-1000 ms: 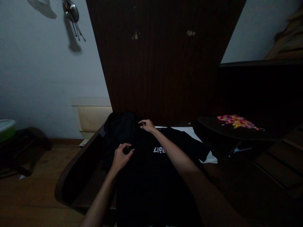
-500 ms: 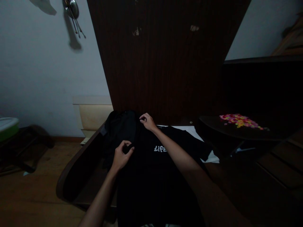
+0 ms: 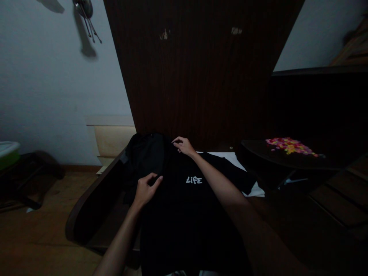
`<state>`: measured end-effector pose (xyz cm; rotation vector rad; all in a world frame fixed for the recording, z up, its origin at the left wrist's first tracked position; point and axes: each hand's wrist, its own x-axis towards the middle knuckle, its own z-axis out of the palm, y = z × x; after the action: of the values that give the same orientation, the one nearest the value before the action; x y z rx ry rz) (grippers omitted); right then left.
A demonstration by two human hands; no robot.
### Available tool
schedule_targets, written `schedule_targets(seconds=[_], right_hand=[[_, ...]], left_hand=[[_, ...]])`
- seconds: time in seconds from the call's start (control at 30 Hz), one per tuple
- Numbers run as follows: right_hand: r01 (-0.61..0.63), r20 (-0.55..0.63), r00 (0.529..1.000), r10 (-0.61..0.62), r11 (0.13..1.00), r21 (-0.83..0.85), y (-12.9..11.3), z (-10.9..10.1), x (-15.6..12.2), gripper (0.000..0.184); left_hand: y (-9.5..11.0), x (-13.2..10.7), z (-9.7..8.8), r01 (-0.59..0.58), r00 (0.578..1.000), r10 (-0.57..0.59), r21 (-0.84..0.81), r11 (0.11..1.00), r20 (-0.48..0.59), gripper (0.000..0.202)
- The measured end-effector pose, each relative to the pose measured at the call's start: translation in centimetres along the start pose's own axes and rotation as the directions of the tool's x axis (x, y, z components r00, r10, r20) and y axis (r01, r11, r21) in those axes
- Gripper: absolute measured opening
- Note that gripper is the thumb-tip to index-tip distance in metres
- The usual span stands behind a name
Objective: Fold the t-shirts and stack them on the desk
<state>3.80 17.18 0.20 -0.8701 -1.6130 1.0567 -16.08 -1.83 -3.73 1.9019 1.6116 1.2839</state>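
Observation:
A black T-shirt (image 3: pixel 186 214) with white "LIFE" lettering lies spread on a dark wooden table (image 3: pixel 86 207) in front of me. My left hand (image 3: pixel 145 188) rests on the shirt's left side, its fingers pinching a fold of the black cloth. My right hand (image 3: pixel 183 146) reaches across to the shirt's far top edge near the collar, its fingers curled onto the cloth there. A second dark garment (image 3: pixel 143 153) is bunched at the table's far left, just beyond my left hand.
A white cloth (image 3: pixel 230 158) shows under the shirt's far right side. A dark round table (image 3: pixel 287 161) with a pile of colourful small pieces (image 3: pixel 289 146) stands to the right. A dark wooden door is behind. Metal utensils (image 3: pixel 86 15) hang on the white wall.
My right hand has slid slightly right along the shirt's top edge. My left hand's fingers have flattened a little on the cloth. The "LIFE" lettering shows more fully.

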Motion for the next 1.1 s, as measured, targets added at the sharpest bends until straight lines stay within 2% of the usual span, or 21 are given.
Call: schedule_targets(seconds=[0.13, 0.27, 0.4, 0.53, 0.63, 0.77, 0.93, 1.1], right_hand=[[-0.005, -0.012, 1.0, 0.005, 1.0, 0.029, 0.3, 1.0, 0.3, 0.016], [0.051, -0.054, 0.997, -0.052, 0.999, -0.008, 0.7, 2.3, 0.8, 0.017], [0.041, -0.115, 0.993, -0.038, 0.999, 0.018, 1.0, 3.4, 1.4, 0.01], [0.015, -0.159, 0.987, 0.002, 0.995, 0.103, 1.4, 4.5, 2.1, 0.015], [0.018, -0.206, 0.978, -0.009, 0.999, 0.042, 1.7, 5.3, 2.2, 0.013], [0.037, -0.215, 0.974, -0.065, 0.99, -0.133, 1.9, 6.0, 1.5, 0.009], [0.074, -0.245, 0.957, -0.154, 0.948, -0.309, 1.6, 5.5, 0.4, 0.008], [0.025, -0.303, 0.942, -0.14, 0.935, -0.354, 0.9, 3.5, -0.4, 0.01]], left_hand=[[0.0, 0.0, -0.2, -0.065, 0.995, 0.067, 0.02, 0.998, -0.076, 0.031], [-0.5, 0.1, -0.3, -0.063, 0.988, 0.068, 0.039, 0.997, -0.139, 0.027], [-1.0, 0.1, -0.2, -0.045, 0.99, 0.048, 0.03, 0.999, -0.133, 0.027], [-1.3, 0.3, 0.0, -0.01, 0.993, 0.013, 0.025, 1.0, -0.115, 0.026], [-1.1, 0.4, 0.0, 0.024, 0.993, -0.019, 0.039, 0.999, -0.115, 0.021], [-0.5, 0.4, 0.0, 0.044, 0.993, -0.038, 0.054, 0.998, -0.112, 0.02], [-0.4, 0.3, 0.2, 0.045, 0.992, -0.039, 0.049, 0.998, -0.124, 0.036], [-0.9, 0.2, 0.3, 0.006, 0.994, 0.0, 0.061, 0.998, -0.111, 0.037]])
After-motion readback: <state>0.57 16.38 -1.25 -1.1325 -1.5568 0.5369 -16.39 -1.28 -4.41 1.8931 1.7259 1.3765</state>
